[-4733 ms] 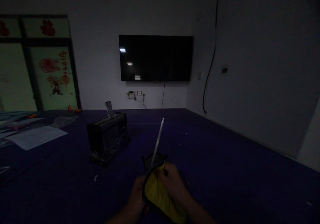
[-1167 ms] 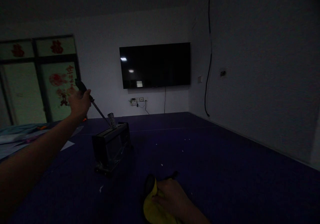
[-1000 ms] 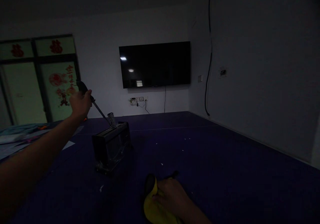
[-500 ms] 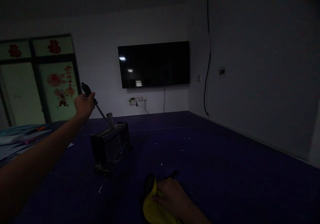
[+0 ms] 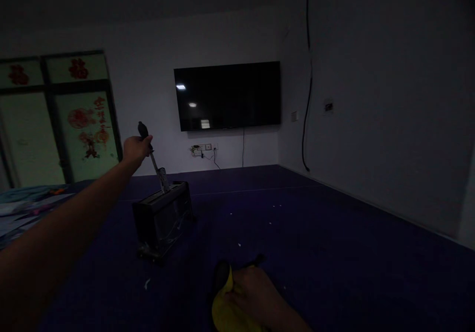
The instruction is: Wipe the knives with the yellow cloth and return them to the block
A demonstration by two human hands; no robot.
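My left hand (image 5: 135, 152) is closed around the black grip (image 5: 142, 129) of a metal bar (image 5: 153, 162). The bar slants down to an upright metal plate (image 5: 164, 179) on top of a dark box-shaped device (image 5: 163, 218). Whether the bar is fixed to the plate or only set against it, I cannot tell. Nearer to me, my right hand (image 5: 256, 292) is closed on a soft-looking yellow and black thing (image 5: 228, 312), perhaps a cloth or glove. Its exact kind is unclear in the dim light.
Small white scraps (image 5: 239, 245) lie on the dark blue surface (image 5: 297, 233). Colourful cloth or papers (image 5: 25, 206) are at the left. A television (image 5: 230, 97) hangs on the far wall, with sockets (image 5: 203, 148) below. A black cable (image 5: 308, 109) runs down the right wall.
My left hand has moved right and the black-gripped bar now stands more upright. My right hand stays nearly where it was on the yellow and black thing.
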